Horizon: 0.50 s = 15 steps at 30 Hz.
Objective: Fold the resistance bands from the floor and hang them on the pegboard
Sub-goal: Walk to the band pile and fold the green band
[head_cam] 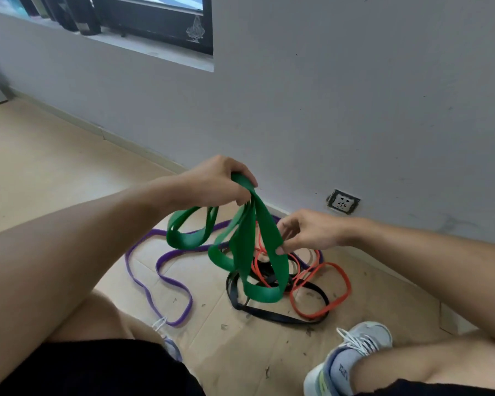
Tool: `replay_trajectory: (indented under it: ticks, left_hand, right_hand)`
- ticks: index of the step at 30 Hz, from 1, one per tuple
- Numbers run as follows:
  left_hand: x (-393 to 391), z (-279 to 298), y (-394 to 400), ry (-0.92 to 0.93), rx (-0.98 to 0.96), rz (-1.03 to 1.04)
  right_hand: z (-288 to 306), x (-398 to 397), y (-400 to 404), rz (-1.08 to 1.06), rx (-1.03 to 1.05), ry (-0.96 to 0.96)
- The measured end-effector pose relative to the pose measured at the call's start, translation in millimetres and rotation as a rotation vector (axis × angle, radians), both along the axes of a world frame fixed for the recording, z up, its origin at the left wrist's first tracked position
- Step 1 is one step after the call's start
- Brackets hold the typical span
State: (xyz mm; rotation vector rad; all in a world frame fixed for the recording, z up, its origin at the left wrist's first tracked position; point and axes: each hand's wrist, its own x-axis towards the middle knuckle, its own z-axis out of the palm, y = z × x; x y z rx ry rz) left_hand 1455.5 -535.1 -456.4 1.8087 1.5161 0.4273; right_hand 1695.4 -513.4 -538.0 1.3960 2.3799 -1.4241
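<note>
A wide green resistance band hangs in several loops above the floor. My left hand grips its gathered top, fingers curled round it. My right hand reaches in from the right and pinches the edge of one hanging green loop with thumb and fingertip. Under the green band, a purple band, a black band and a red band lie tangled on the floor. No pegboard is in view.
The bands lie on a beige floor close to a grey wall with a socket. My knees and grey shoes frame the pile. A window sill with dark bottles is up left.
</note>
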Motion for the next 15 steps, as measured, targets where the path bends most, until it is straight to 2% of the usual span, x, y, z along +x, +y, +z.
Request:
replay_trajectory:
  ticks: [7, 11, 15]
  left_hand:
    - [-18, -4, 6, -0.408, -0.083, 0.173]
    - [-17, -2, 8, -0.538, -0.122, 0.237]
    - [-19, 0, 12, -0.739, -0.108, 0.302]
  right_hand:
    - [-25, 6, 4, -0.048, -0.148, 0.011]
    - [-31, -3, 2, -0.116, -0.076, 0.066]
    - [-41, -6, 5, -0.124, 0.0, -0.003]
